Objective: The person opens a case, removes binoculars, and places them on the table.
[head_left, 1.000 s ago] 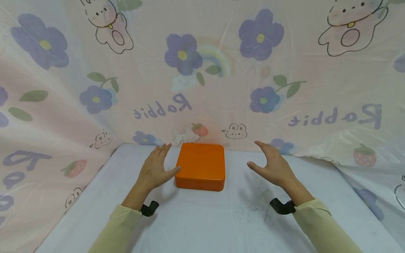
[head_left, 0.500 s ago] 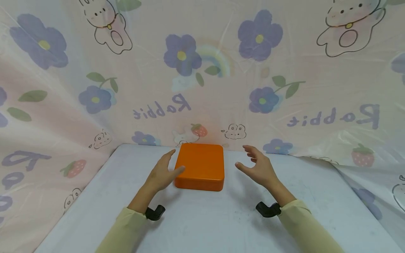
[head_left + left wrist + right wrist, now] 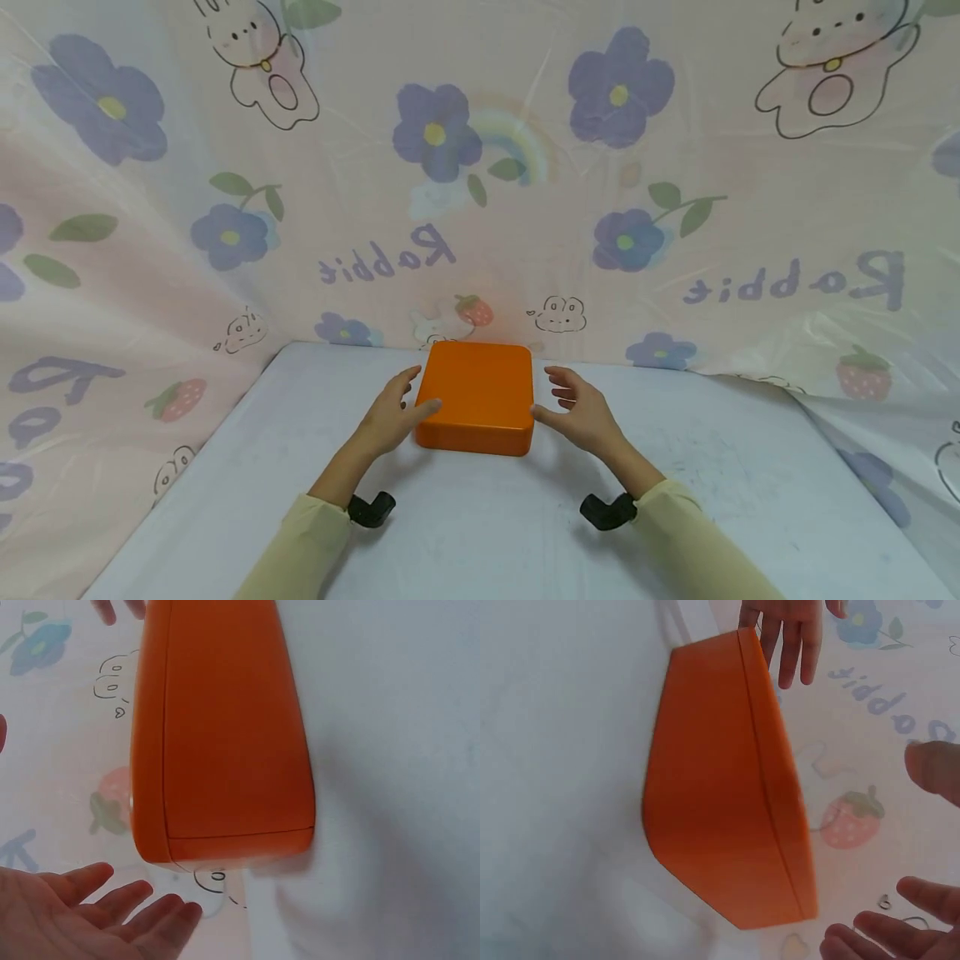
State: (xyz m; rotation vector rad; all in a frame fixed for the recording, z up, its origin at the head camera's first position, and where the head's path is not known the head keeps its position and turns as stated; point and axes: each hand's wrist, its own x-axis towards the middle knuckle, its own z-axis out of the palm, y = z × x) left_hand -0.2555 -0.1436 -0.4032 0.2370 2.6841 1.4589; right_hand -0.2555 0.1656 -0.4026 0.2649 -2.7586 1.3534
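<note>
An orange lidded box (image 3: 476, 392) with rounded corners lies flat on the white table, and a thin lid seam runs along its sides in both wrist views. On its left is my left hand (image 3: 390, 418), fingers spread and slightly bent, the thumb overlapping the box's left edge in the head view. My right hand (image 3: 587, 417) is on the other side, its thumb tip right at the right edge. In the left wrist view the left fingers (image 3: 142, 915) show a gap from the box. The right fingers (image 3: 892, 934) also stay apart from its side.
The white tabletop (image 3: 465, 533) ends just behind the box, where a patterned curtain (image 3: 517, 208) with flowers and rabbits hangs. Black wrist mounts (image 3: 372, 510) sit under both forearms, by the pale yellow sleeves (image 3: 697, 542).
The right hand has moved left until it is close to the box. My left hand has shifted slightly right, its fingers bending a little more. The box stays where it was.
</note>
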